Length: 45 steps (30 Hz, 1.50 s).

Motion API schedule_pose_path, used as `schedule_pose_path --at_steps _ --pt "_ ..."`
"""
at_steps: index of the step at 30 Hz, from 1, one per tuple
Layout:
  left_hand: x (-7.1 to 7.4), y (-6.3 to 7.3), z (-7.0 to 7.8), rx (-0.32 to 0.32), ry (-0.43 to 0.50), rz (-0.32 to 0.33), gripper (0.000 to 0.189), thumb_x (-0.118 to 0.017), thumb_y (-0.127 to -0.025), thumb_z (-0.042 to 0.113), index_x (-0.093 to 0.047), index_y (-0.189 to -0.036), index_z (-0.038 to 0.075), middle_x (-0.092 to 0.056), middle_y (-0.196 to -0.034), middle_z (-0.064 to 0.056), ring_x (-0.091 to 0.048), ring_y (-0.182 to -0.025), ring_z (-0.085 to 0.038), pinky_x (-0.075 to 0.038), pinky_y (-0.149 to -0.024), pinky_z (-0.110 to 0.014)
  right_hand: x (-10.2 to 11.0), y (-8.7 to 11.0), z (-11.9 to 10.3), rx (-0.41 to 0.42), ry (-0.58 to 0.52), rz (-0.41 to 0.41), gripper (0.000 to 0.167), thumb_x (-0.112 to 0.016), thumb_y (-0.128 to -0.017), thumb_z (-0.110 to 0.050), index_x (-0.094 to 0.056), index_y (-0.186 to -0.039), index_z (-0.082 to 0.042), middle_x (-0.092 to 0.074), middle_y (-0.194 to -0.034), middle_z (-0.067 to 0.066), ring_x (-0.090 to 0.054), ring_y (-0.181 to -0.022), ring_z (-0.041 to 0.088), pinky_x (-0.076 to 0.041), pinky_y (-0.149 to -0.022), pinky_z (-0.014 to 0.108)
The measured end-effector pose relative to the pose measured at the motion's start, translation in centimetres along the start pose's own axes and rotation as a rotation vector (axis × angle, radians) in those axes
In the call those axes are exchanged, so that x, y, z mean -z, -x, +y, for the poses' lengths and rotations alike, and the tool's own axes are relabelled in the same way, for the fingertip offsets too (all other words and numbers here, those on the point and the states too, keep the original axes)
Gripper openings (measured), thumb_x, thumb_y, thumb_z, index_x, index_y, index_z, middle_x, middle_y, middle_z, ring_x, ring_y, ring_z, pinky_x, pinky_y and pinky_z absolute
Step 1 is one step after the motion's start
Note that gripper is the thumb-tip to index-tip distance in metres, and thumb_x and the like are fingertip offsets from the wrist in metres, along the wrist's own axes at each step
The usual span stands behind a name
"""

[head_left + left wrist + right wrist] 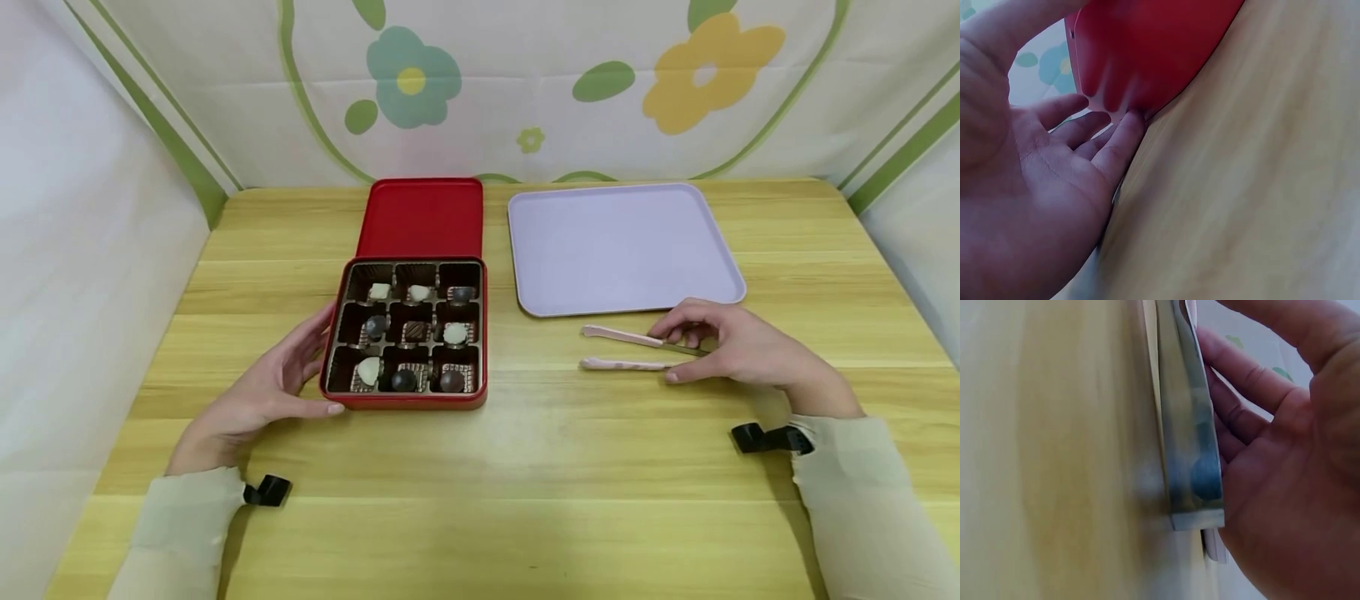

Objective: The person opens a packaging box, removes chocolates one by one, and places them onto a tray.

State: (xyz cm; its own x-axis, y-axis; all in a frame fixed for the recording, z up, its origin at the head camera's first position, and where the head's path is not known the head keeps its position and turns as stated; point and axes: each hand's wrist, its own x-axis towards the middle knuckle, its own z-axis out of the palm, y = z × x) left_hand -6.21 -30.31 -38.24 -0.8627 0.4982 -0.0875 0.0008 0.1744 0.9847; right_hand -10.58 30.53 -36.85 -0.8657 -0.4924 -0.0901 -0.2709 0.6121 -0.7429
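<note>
My left hand touches the left side of a red chocolate tin, its thumb at the front left corner. In the left wrist view the fingertips lie against the tin's red side. Divided compartments in the tin hold white and dark chocolates. At the right, my right hand has thumb and fingers about a pair of tongs with pale pink arms spread apart, lying low over the table. In the right wrist view the tongs' shiny metal end shows beside the palm.
Behind the tin lies its red lid. A pale lilac tray sits at the back right, beyond the tongs. All stand on a wood-grain table. Flowered white cloth hangs behind the table, with more cloth at the sides.
</note>
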Motion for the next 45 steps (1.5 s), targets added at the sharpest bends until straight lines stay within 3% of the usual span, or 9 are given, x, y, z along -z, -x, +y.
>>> schedule_pose_path --at_steps 10,17,31,41,45 --pt "-0.3 0.2 0.3 -0.017 -0.014 0.029 0.124 -0.084 -0.08 -0.016 -0.014 -0.175 0.023 -0.013 -0.182 -0.013 -0.04 -0.152 0.005 -0.039 -0.118 -0.009 -0.8 -0.3 -0.4 -0.009 0.023 0.003 0.042 -0.097 -0.08 -0.018 -0.075 -0.116 -0.022 -0.068 -0.105 0.0 -0.059 -0.092 0.013 -0.049 -0.08 0.019" --pt "0.1 0.0 0.0 -0.038 0.019 0.006 0.122 -0.081 -0.08 -0.02 -0.014 -0.175 0.018 -0.012 -0.183 -0.011 -0.033 -0.155 0.006 -0.037 -0.12 -0.009 -0.8 -0.3 -0.4 -0.009 0.026 0.003 0.045 -0.099 -0.078 -0.018 -0.074 -0.115 -0.02 -0.067 -0.106 0.001 -0.059 -0.093 0.012 -0.049 -0.08 0.019" --pt "0.4 0.0 0.1 -0.01 0.026 0.006 0.119 -0.079 -0.083 -0.018 -0.013 -0.175 0.019 -0.015 -0.181 -0.012 -0.038 -0.151 0.006 -0.038 -0.118 -0.008 -1.1 -0.4 -0.7 -0.027 0.059 0.041 0.041 -0.097 -0.079 -0.015 -0.075 -0.113 -0.02 -0.066 -0.103 0.0 -0.058 -0.09 0.012 -0.05 -0.076 0.021" --pt "0.3 0.0 0.0 -0.013 0.032 0.006 0.119 -0.079 -0.083 -0.018 -0.013 -0.175 0.019 -0.012 -0.182 -0.012 -0.038 -0.151 0.007 -0.039 -0.118 -0.009 -0.4 -0.4 -1.7 -0.157 0.083 0.065 0.038 -0.095 -0.084 -0.031 -0.079 -0.117 -0.024 -0.073 -0.104 0.002 -0.063 -0.091 0.013 -0.051 -0.077 0.02" --pt "0.2 -0.1 -0.1 -0.021 0.039 0.005 0.118 -0.079 -0.083 -0.019 -0.014 -0.175 0.018 -0.013 -0.182 -0.012 -0.037 -0.152 0.008 -0.04 -0.118 -0.01 -0.5 -0.3 -2.0 -0.131 0.047 0.086 0.039 -0.093 -0.087 -0.025 -0.079 -0.123 -0.022 -0.076 -0.103 0.002 -0.066 -0.088 0.011 -0.054 -0.073 0.02"
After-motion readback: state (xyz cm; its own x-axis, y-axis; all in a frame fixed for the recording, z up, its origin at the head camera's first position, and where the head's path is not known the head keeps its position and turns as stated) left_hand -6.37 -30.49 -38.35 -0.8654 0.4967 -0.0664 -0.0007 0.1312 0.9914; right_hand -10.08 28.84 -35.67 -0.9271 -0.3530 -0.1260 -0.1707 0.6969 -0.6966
